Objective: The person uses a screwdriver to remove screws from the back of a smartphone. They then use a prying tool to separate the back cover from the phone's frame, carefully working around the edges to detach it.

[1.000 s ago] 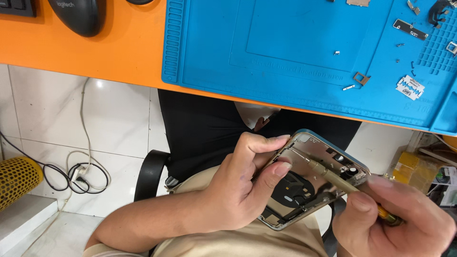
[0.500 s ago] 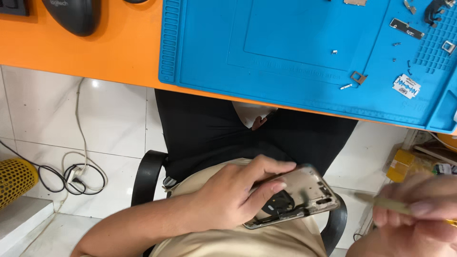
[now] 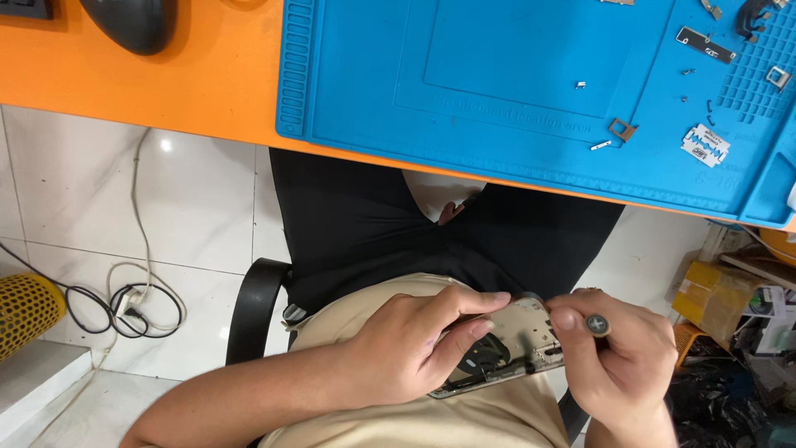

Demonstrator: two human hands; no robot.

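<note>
**Opened phone worked on over the lap, below the bench edge**

The person sits at an orange workbench (image 3: 191,91) and holds an opened smartphone housing (image 3: 518,344) low over the lap, well below the table edge and just above a beige shirt. The left hand (image 3: 414,348) grips the housing from its left end, the thumb laid along the top edge and the fingers curled under and around it, so the hand is closed on the phone. Inside the housing a dark round part and silvery metal frame show (finer detail is too small to tell).

The right hand (image 3: 622,365) is closed around a small screwdriver (image 3: 598,324), thumb and fingertips pinched together on its shaft; only the round knurled end cap faces the camera, and the tip is hidden at the phone's right end.

On the bench lies a blue silicone repair mat (image 3: 497,66) with a ribbed border and a grid of small compartments at its right side. Loose parts sit on it, well apart from the hands: a small square bracket (image 3: 622,129), a tiny screw (image 3: 580,85), a flat metal plate (image 3: 705,44), and a white razor blade (image 3: 706,146) with dark printing, lying near the mat's lower right corner.

A black computer mouse (image 3: 133,21) rests at the bench's upper left. On the tiled floor are a coiled cable (image 3: 124,299), a yellow mesh object (image 3: 29,311) at the left edge, and a yellow box (image 3: 713,294) among clutter at the right. A black chair armrest (image 3: 253,307) curves beside the left forearm.
</note>
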